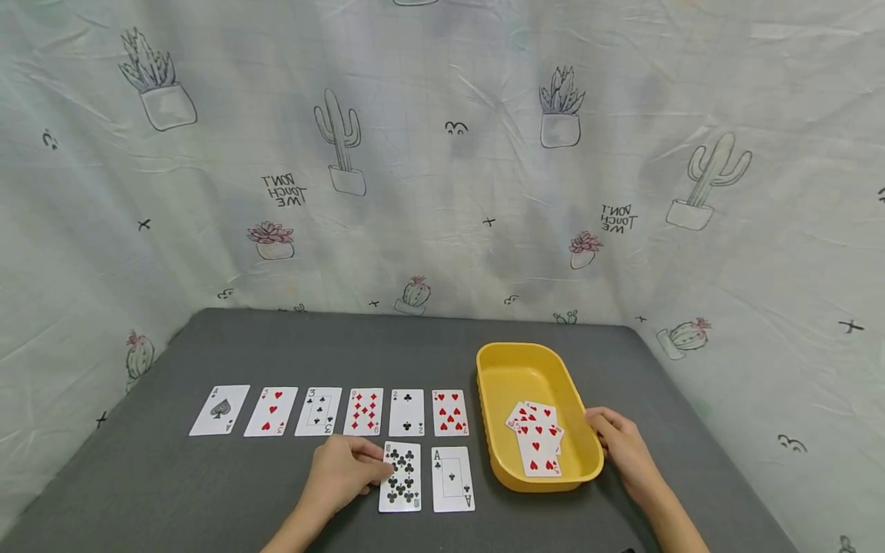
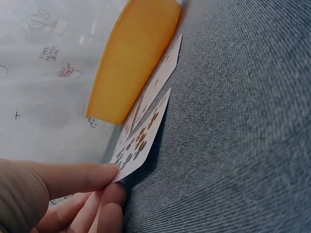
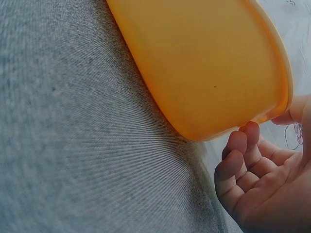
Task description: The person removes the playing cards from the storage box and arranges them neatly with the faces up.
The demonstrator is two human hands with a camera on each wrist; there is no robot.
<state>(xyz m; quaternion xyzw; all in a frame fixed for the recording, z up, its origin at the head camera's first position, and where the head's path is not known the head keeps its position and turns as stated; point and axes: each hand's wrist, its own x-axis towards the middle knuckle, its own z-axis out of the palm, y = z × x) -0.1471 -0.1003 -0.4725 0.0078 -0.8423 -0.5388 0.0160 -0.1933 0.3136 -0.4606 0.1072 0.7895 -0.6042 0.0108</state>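
My left hand [image 1: 346, 470] pinches the left edge of the ten of clubs [image 1: 401, 478] between thumb and fingers. In the left wrist view that playing card [image 2: 141, 141] is tilted, with a shadow under its near edge. Just right of it lies the ace of clubs [image 1: 452, 480]. On the right side of the table, my right hand [image 1: 622, 445] grips the rim of a yellow plastic basket [image 1: 501, 365]. The right wrist view has the thumb up at the rim and curled fingers [image 3: 235, 143] against the outer wall. Several heart cards [image 1: 538, 445] overlap inside the basket, a five uppermost.
Behind the hands runs a face-up row: ace of spades [image 1: 220, 410], three of hearts [image 1: 271, 412], three of clubs [image 1: 318, 412], nine of diamonds [image 1: 363, 412], two of clubs [image 1: 406, 413] and seven of hearts [image 1: 450, 413]. A cactus-print curtain [image 1: 429, 215] surrounds the grey table [image 1: 124, 476].
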